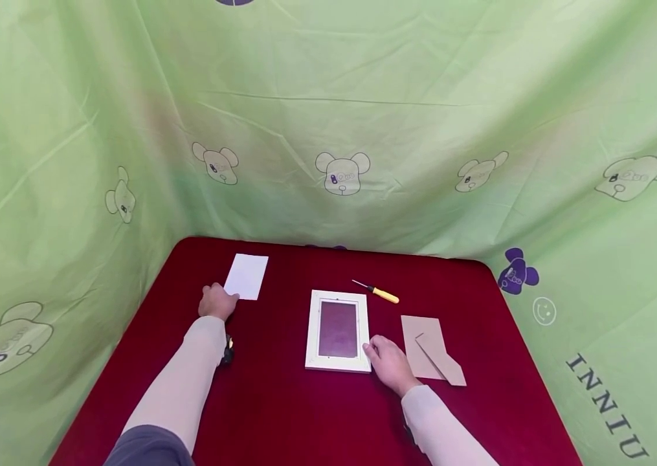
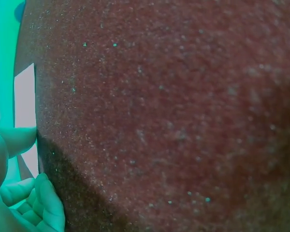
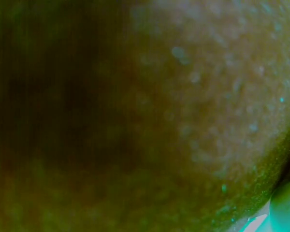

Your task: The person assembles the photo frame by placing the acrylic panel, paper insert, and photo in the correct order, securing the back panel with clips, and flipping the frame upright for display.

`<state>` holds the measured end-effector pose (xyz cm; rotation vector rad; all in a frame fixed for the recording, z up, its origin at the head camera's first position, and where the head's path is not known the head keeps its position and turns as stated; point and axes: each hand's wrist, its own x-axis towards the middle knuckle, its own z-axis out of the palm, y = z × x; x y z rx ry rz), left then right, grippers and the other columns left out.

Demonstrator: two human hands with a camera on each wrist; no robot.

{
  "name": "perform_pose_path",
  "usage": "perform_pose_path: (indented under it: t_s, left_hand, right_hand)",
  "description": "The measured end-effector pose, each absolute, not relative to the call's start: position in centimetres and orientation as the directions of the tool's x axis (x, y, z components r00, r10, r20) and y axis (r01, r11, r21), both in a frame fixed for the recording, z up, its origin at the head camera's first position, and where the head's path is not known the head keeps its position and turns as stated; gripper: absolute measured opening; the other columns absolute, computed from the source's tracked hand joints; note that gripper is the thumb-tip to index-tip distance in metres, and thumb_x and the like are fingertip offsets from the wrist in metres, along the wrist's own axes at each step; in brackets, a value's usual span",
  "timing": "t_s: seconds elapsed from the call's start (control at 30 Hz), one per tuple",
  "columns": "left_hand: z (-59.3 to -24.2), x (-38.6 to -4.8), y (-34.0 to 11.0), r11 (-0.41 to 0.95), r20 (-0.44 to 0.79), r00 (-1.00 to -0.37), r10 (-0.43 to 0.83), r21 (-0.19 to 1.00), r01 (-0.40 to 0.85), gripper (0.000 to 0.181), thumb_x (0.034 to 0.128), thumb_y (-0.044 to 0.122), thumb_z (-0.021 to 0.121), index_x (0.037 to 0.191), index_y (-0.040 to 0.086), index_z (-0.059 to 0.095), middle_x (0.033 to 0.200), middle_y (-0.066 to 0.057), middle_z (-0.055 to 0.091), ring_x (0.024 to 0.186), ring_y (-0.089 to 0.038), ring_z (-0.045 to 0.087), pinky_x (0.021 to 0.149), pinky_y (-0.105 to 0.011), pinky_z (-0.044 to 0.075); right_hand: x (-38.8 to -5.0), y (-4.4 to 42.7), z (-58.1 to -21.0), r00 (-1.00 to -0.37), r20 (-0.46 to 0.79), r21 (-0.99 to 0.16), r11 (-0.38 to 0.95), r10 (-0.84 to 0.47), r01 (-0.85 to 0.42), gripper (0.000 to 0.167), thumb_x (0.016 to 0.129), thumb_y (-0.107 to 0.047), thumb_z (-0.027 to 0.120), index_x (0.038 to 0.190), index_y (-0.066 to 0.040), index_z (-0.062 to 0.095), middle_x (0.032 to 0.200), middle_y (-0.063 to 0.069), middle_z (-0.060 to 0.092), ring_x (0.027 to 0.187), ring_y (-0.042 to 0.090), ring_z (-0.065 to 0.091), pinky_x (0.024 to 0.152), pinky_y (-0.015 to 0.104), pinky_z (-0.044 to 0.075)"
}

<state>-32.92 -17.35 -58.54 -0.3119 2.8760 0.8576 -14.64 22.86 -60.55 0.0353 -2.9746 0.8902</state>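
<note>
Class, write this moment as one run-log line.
left hand: holds white paper | right hand: touches white frame, right side | screwdriver: lying untouched | brown board: right of white frame

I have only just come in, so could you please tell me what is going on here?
Someone is working at a red table with both hands. The left hand holds the paper at its near end, while the right hand touches the right side of the frame. The frame lies flat, with no paper in it. The backing and screwdriver lie apart, to its right.
</note>
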Motion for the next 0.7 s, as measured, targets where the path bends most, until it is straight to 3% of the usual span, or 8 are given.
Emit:
perform_pose_path:
  t_s: [0.37,0.7]
  left_hand:
    - [-58.3,-33.7,-17.7,0.784,-0.206,-0.960,-0.188,0.558,-0.273,0.062,0.0870,0.029,0.069,0.121,-0.016,0.043,0.113,-0.034,0.044,0.097,-0.047,0.053,0.081,-0.055,0.047]
    - [-57.6,-34.3,-17.3,0.772,-0.280,-0.938,-0.203,0.544,-0.329,0.058,0.0843,0.025,0.069,0.118,-0.010,0.038,0.104,-0.032,0.057,0.097,-0.045,0.058,0.080,-0.052,0.047]
  right_hand:
    - [-14.7,22.7,-60.8,-0.998,0.057,-0.545,0.837,-0.017,-0.045,0.029,0.101,-0.034,0.053,0.076,-0.020,0.048,0.072,-0.008,0.042,0.071,0.011,0.043,0.066,0.032,0.038]
    - [-14.5,22.8,-60.7,-0.996,0.087,-0.547,0.835,-0.011,-0.057,0.028,0.099,-0.030,0.056,0.075,-0.019,0.048,0.070,-0.008,0.042,0.069,0.012,0.043,0.064,0.032,0.037]
